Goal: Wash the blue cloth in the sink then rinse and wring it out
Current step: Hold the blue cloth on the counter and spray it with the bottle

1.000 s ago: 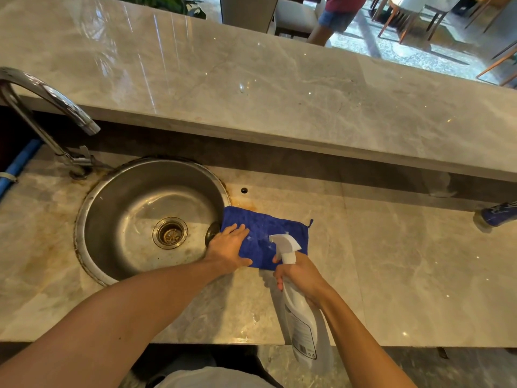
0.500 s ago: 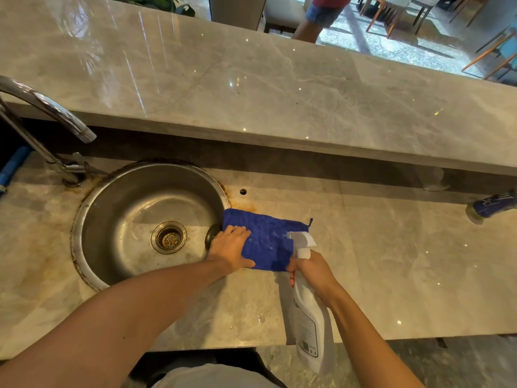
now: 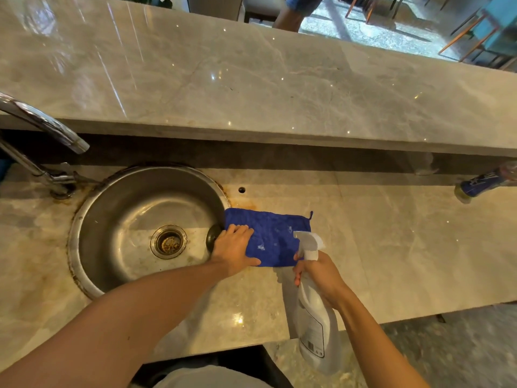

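My left hand (image 3: 236,249) lies flat, fingers straight, pressing down the near-left corner of the blue terry cloth (image 3: 275,238), which is spread on the pale marble counter (image 3: 391,247), not yet in the round stainless-steel sink (image 3: 126,208). The cloth's long axis runs from nine o'clock to three o'clock, and its nine o'clock end just overlaps the sink's rim, so the bowl lies straight off that end, at nine o'clock from my left hand. My right hand (image 3: 321,275) is curled round the neck of the white plastic spray bottle (image 3: 314,317), whose nozzle points toward twelve o'clock over the cloth's three o'clock half; a few pale flecks show on the fabric there, most likely spray. I cannot tell whether a finger is on the trigger. As I judge it, the coming move turns on that left-hand edge: my left hand is the nearer one to both cloth and bowl, already touching the fabric, so a short drag toward nine o'clock would tip the cloth over the rim and down toward the drain (image 3: 168,242). The chrome tap (image 3: 47,127) reaches in from ten o'clock with its spout over the far-left rim, so the cloth must cross most of the bowl to sit beneath it. My right hand is occupied and must set the bottle down before it can help wring.
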